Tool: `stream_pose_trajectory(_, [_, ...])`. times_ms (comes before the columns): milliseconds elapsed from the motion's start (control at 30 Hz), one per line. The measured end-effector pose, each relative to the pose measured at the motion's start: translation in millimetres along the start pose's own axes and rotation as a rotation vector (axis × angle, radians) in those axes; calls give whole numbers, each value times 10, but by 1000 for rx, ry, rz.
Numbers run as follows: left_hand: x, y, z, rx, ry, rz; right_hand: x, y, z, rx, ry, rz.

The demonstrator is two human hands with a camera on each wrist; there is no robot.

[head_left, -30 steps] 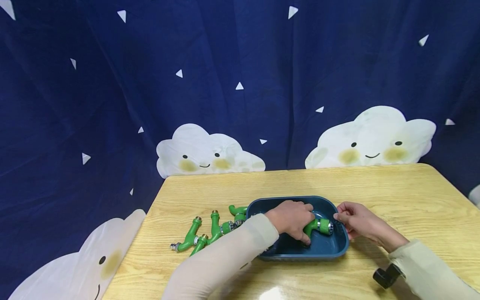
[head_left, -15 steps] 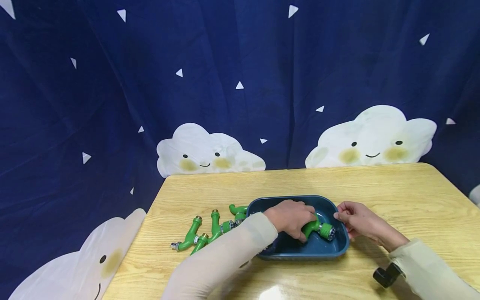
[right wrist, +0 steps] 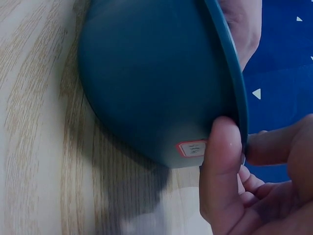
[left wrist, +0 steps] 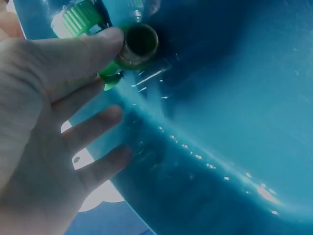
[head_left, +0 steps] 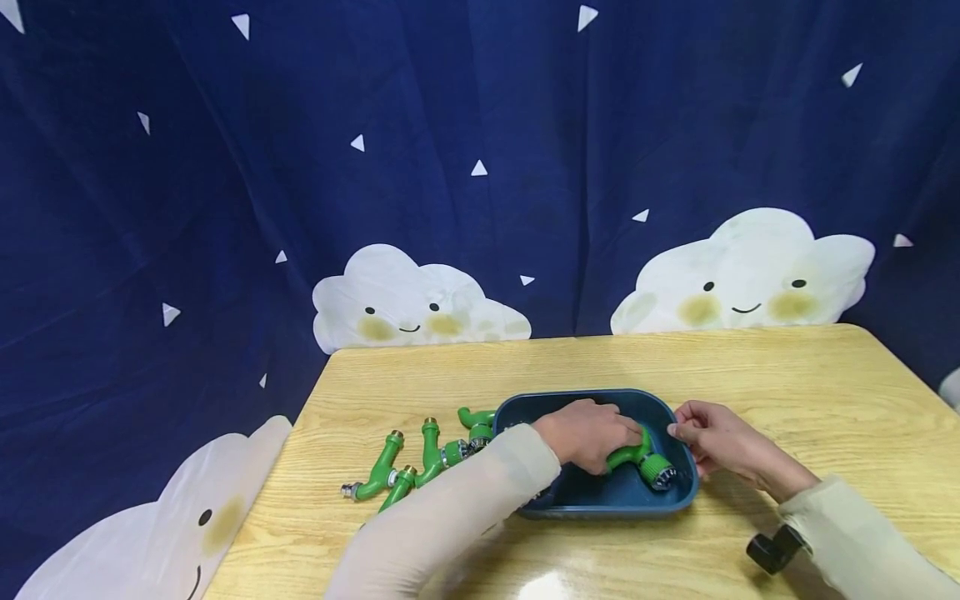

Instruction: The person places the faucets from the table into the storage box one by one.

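Observation:
Inside a dark blue plastic basin (head_left: 600, 510), my left hand (head_left: 592, 433) pinches a green tap (head_left: 657, 469). The tap's ribbed green knob points towards the basin's front right corner. In the left wrist view, the thumb and index finger hold the tap by its round open end, beside the ribbed knob (left wrist: 82, 18), while the other fingers extend over the basin wall (left wrist: 195, 181). On the right, my right hand (head_left: 716, 437) pinches the basin's rim. The right wrist view shows thumb and finger on either side of that rim (right wrist: 237, 73), near a small red-bordered label (right wrist: 191, 148).
Several green taps lie on the wooden table (head_left: 420, 375) left of the basin, among them one tap (head_left: 381, 468) at the far left and another tap (head_left: 477, 423) against the basin's edge. A dark blue curtain (head_left: 480, 167) with clouds hangs behind the table.
The tap in the basin has turned, its knob swinging towards the front right corner. My left hand has shifted slightly with it. The right hand stays on the rim.

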State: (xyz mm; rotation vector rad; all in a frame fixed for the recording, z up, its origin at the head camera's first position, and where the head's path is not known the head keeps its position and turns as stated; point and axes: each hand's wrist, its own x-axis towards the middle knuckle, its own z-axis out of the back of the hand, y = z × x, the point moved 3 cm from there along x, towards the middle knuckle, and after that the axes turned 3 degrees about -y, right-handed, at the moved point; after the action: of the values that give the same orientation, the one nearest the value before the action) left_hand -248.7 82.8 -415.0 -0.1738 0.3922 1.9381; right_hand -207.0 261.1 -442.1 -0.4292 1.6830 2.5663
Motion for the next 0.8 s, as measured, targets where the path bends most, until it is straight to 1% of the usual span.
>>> stream_pose_trajectory(300, [59, -21, 12, 65, 39, 37, 21, 16, 0, -3, -5, -5])
stream_pose_trajectory(467, [73, -27, 17, 61, 53, 55, 10, 10, 10, -16, -1, 2])
stream_pose_trajectory(567, [65, -19, 16, 39, 56, 59, 12, 3, 17, -14, -10, -15])
stream_pose_trajectory(667, [26, 13, 41, 3, 31, 58, 15, -7, 16, -10, -9, -20])
stream_pose_trajectory(800, [-82, 111, 161, -57, -40, 60, 5, -12, 18, -10, 1, -13])
